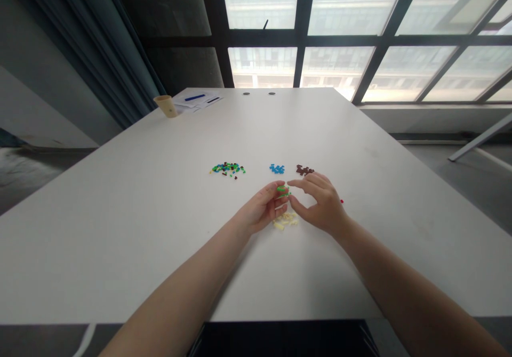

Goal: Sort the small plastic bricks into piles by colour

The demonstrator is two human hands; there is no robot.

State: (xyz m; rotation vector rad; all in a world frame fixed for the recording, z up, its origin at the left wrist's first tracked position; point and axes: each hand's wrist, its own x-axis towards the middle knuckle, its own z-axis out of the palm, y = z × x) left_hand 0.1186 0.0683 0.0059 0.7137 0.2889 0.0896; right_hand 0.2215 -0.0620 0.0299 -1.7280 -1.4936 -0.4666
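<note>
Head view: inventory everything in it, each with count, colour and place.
table: one, white, filling the lower view
mixed bricks: many, green, blue, brown and others, far left of the hands
blue bricks: many, blue, beyond the hands
brown bricks: many, brown, beyond the hands, rightmost pile
cream bricks: many, cream, under the hands
green bricks: a few, green, between the hands
red brick: one visible, red, right of the hands
paper cup: one, tan, far table corner
papers: a few, white, beside the cup
window: one, dark-framed, ahead
left hand: one, bare, fingertips at the green bricks
right hand: one, bare, fingers reaching toward them
</note>
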